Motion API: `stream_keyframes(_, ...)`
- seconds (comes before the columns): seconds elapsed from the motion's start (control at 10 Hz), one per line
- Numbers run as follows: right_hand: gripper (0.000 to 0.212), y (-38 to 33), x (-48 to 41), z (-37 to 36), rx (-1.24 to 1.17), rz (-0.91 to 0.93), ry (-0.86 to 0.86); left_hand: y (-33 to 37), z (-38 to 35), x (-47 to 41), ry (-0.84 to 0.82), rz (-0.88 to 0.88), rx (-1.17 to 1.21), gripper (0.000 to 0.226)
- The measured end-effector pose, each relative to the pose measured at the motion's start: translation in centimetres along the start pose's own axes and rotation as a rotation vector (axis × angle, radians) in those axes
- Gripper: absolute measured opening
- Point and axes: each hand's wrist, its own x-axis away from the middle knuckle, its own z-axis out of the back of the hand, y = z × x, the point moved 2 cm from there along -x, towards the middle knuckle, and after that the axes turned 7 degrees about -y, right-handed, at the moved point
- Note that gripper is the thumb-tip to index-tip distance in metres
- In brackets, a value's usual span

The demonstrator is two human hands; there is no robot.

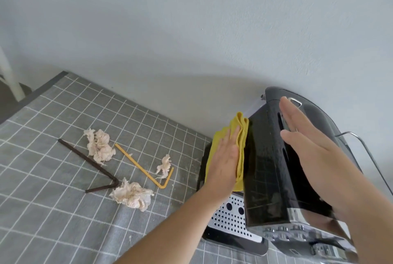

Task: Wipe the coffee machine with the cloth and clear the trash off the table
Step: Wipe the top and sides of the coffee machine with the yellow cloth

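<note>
A black and silver coffee machine (pixel 268 170) stands at the right of the table. My left hand (pixel 223 161) lies flat on a folded yellow cloth (pixel 240 134), pressing it against the machine's left side. My right hand (pixel 306 142) rests flat on the machine's top, fingers straight and holding nothing. Trash lies on the table to the left: three crumpled tissues (pixel 100 145) (pixel 131 195) (pixel 164 165), a bent brown straw (pixel 89 163) and a bent yellow straw (pixel 144 168).
A grey checked tablecloth (pixel 53 210) covers the table, which stands against a pale wall (pixel 191 29). The perforated metal drip tray (pixel 229 219) juts out at the machine's front. A white post (pixel 10 76) stands beyond the table's far left corner.
</note>
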Motion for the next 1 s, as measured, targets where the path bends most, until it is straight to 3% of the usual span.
stream_keyframes(0.1, 0.057, 0.4, -0.4, -0.3, -0.109, -0.067, -0.030, -3.0, 1.6, -3.1, -0.003, 0.199, 0.057, 0.075)
stream_keyframes(0.2, 0.062, 1.0, -0.3, -0.2, -0.174, -0.090, -0.055, -8.4, 3.3, -3.2, -0.039, 0.380, 0.011, 0.074)
stream_keyframes(0.3, 0.062, 0.8, -0.4, -0.3, -0.250, -0.113, -0.046, -6.3, 2.5, 1.0, 0.037, 0.362, -0.018, 0.057)
stream_keyframes(0.4, 0.064, 0.9, -0.5, -0.3, -0.262, -0.128, -0.037, -4.8, 1.3, 5.3, 0.000, 0.228, -0.083, 0.050)
stream_keyframes(0.5, 0.064, 1.1, -0.5, -0.3, -0.264, -0.121, -0.038, -5.0, 1.6, 4.6, -0.016, 0.239, 0.011, 0.078)
stream_keyframes(0.6, 0.062, 1.3, -0.5, -0.4, -0.267, -0.130, -0.027, -5.8, 2.2, -1.1, -0.014, 0.470, 0.211, 0.091)
stream_keyframes(0.7, 0.053, 1.1, -0.6, -0.4, -0.260, -0.113, -0.047, -3.8, 1.9, -4.9, -0.011, 0.345, 0.172, 0.051)
stream_keyframes(0.8, 0.058, 0.5, -0.5, -0.3, -0.227, -0.089, -0.029, 1.3, 0.2, -5.8, -0.043, 0.034, -0.090, 0.058)
stream_keyframes(0.9, 0.057, -0.2, -0.3, -0.1, -0.188, -0.079, -0.012, 6.4, -1.4, -3.7, -0.038, -0.154, -0.232, 0.066)
stream_keyframes(1.0, 0.049, -0.6, -0.1, 0.0, -0.156, -0.102, -0.018, 6.8, -2.5, 3.3, -0.052, -0.234, -0.135, 0.052)
